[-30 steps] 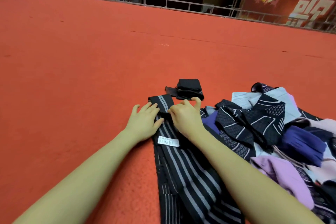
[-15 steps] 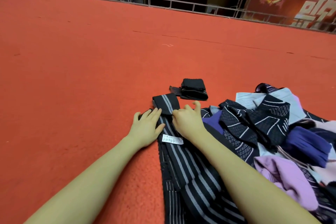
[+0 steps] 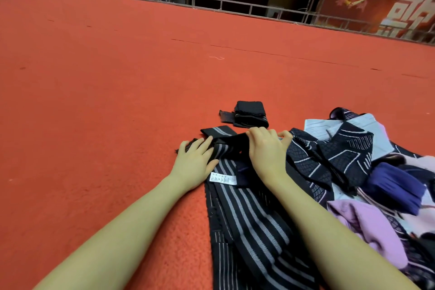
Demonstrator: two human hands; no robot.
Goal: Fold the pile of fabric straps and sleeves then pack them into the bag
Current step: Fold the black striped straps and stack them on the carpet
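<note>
Black grey-striped fabric strap [image 3: 247, 214] is lying along the red carpet [image 3: 117, 101], just left of the mixed pile of straps and sleeves [image 3: 367, 172]. We are folding its far end: our left hand [image 3: 195, 162] is pressing flat with straight fingers, our right hand [image 3: 266, 148] is curling round the fold. Next, we judge, we are rolling it nearer.

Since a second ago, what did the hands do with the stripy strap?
The right hand grabbed the striped strap and bunched a fold across it toward the left hand, which stayed pressing flat. The folded black bundle and the pile stayed put.
</note>
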